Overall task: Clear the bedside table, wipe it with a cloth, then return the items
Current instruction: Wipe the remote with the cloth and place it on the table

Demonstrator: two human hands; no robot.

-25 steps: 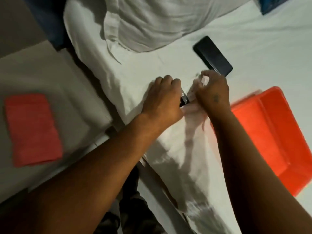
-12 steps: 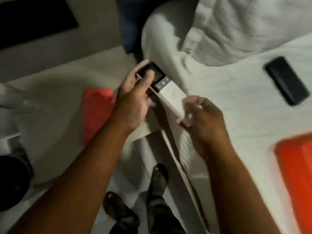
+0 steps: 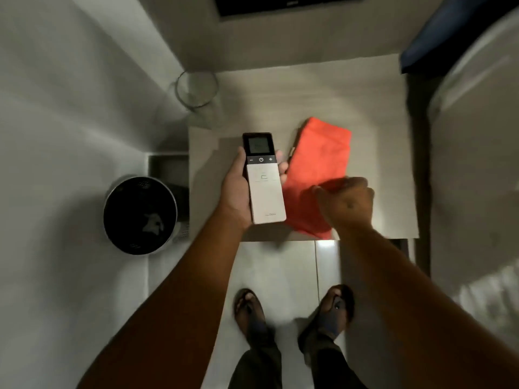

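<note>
Dim corner, tiled floor (image 3: 275, 265) underfoot. Bedside table (image 3: 373, 113) set against wall, bed edge (image 3: 471, 136) to right. Round dark bin (image 3: 140, 216) on floor at left. Red cloth (image 3: 320, 161) lying folded on tabletop. Left hand (image 3: 238, 189) clamped around white remote (image 3: 264, 186), held above table's front left, screen up. Right hand (image 3: 345, 203) loosely curled, blurred, over cloth's near edge; contact unclear. Clear glass (image 3: 196, 89) at back left corner.

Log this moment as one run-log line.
phase: returning items | left hand: holds remote over bedside table | right hand: above red cloth, grip unclear | glass: table's far-left corner
</note>
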